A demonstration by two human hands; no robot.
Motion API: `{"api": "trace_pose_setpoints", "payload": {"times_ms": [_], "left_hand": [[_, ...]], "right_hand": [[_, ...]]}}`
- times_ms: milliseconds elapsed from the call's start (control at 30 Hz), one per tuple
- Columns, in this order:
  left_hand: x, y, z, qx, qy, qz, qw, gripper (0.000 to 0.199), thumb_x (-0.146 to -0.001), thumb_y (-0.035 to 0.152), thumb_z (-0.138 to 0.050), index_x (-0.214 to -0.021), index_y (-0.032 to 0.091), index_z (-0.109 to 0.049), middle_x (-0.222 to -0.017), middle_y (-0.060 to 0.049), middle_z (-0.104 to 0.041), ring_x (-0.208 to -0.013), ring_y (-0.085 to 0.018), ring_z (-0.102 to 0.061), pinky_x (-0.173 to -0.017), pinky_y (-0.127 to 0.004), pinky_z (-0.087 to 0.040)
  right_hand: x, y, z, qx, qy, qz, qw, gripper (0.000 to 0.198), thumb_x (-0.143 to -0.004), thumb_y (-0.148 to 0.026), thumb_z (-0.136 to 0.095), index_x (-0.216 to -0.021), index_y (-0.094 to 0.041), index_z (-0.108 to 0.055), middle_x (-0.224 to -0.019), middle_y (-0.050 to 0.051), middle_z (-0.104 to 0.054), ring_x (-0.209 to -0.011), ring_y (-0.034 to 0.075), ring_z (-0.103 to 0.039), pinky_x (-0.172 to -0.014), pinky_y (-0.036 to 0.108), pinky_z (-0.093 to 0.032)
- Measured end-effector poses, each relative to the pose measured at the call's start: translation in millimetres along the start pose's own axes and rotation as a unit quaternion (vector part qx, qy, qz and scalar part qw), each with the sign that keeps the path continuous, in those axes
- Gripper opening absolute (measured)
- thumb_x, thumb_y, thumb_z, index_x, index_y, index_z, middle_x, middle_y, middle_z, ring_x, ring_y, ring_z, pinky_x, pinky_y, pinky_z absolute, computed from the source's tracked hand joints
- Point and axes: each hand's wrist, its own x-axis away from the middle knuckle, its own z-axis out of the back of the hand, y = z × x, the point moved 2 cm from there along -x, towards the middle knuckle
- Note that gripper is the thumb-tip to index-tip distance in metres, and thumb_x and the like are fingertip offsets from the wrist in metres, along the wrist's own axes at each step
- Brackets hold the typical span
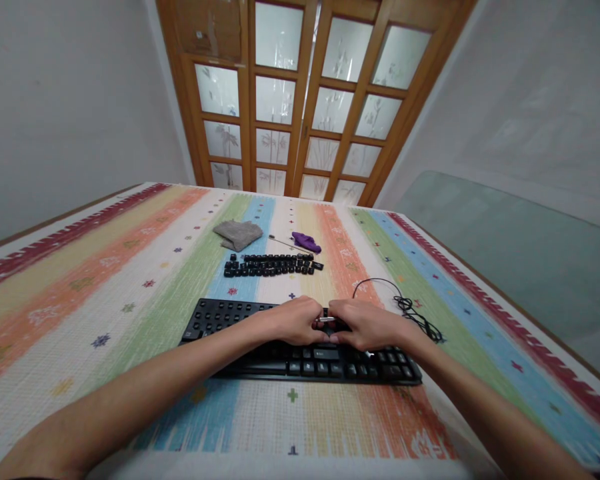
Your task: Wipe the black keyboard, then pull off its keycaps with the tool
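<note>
A black keyboard (260,365) lies on the striped tablecloth in front of me. Many keycaps are off its left part, while the right part and some of the bottom row still carry theirs. Both hands meet over its right-centre section. My left hand (297,320) is closed, its fingers curled in toward the right one. My right hand (367,323) is closed too, thumb and fingers pinched over the keys. A thin silver metal piece (326,319) shows between the two hands; its ends are hidden by the fingers, so its kind is unclear.
Beyond the keyboard, loose black keycaps (275,265) stand in rough rows. Behind them lie a grey cloth (237,233), a thin stick-like tool (293,245) and a purple cloth (306,241). A black cable (415,313) coils at the right. Glazed wooden doors (300,100) rise behind the table.
</note>
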Motion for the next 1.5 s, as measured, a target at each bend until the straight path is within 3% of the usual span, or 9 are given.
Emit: {"api": "trace_pose_setpoints", "payload": {"times_ms": [233,500,700,867,1100,1500], "left_hand": [[-4,-2,0,-0.042,-0.026,-0.002,0.999,0.033,-0.09,0.046,-0.063,-0.078,0.015,-0.065,-0.07,-0.002,-0.066,-0.061,-0.014,-0.056,-0.056,-0.024,-0.036],[0,-2,4,-0.065,0.013,0.001,0.998,0.024,-0.084,0.038,-0.07,-0.076,0.015,-0.069,-0.069,-0.004,-0.067,-0.063,-0.018,-0.061,-0.055,-0.026,-0.035],[3,0,4,-0.103,0.028,-0.079,0.991,0.015,-0.088,0.026,-0.067,-0.078,0.015,-0.071,-0.078,-0.007,-0.07,-0.075,-0.02,-0.065,-0.066,-0.028,-0.044],[10,3,-1,-0.153,0.043,-0.126,0.979,0.013,-0.092,0.022,-0.061,-0.098,0.012,-0.067,-0.096,-0.011,-0.069,-0.09,-0.023,-0.064,-0.079,-0.031,-0.048],[15,-6,-9,-0.106,0.08,-0.175,0.976,0.011,-0.096,0.021,-0.055,-0.098,0.012,-0.061,-0.097,-0.01,-0.064,-0.091,-0.021,-0.059,-0.084,-0.031,-0.047],[15,-11,-20,-0.055,0.111,-0.153,0.98,0.014,-0.098,0.027,-0.051,-0.091,0.016,-0.056,-0.094,-0.007,-0.059,-0.089,-0.021,-0.054,-0.082,-0.032,-0.045]], "right_hand": [[-3,-4,1,0.038,0.0,0.0,0.999,0.023,-0.083,-0.03,-0.066,-0.097,-0.011,-0.066,-0.098,0.015,-0.072,-0.09,0.029,-0.067,-0.072,0.032,-0.043],[6,-3,7,0.001,0.032,0.02,0.999,0.021,-0.085,-0.031,-0.068,-0.094,-0.013,-0.069,-0.095,0.011,-0.068,-0.088,0.025,-0.064,-0.075,0.032,-0.044],[12,3,4,-0.022,0.027,0.038,0.999,0.013,-0.089,-0.025,-0.064,-0.096,-0.016,-0.072,-0.095,0.008,-0.065,-0.09,0.022,-0.063,-0.077,0.03,-0.044],[13,6,-6,-0.003,0.029,0.059,0.998,0.015,-0.093,-0.02,-0.056,-0.099,-0.015,-0.068,-0.102,0.01,-0.065,-0.093,0.022,-0.062,-0.08,0.032,-0.046],[14,4,-10,0.043,0.018,0.055,0.997,0.015,-0.093,-0.024,-0.052,-0.1,-0.013,-0.06,-0.102,0.012,-0.06,-0.083,0.022,-0.059,-0.074,0.033,-0.047],[13,5,-17,0.07,0.018,0.046,0.996,0.017,-0.094,-0.027,-0.051,-0.101,-0.013,-0.057,-0.104,0.012,-0.058,-0.082,0.022,-0.058,-0.07,0.033,-0.045]]}}
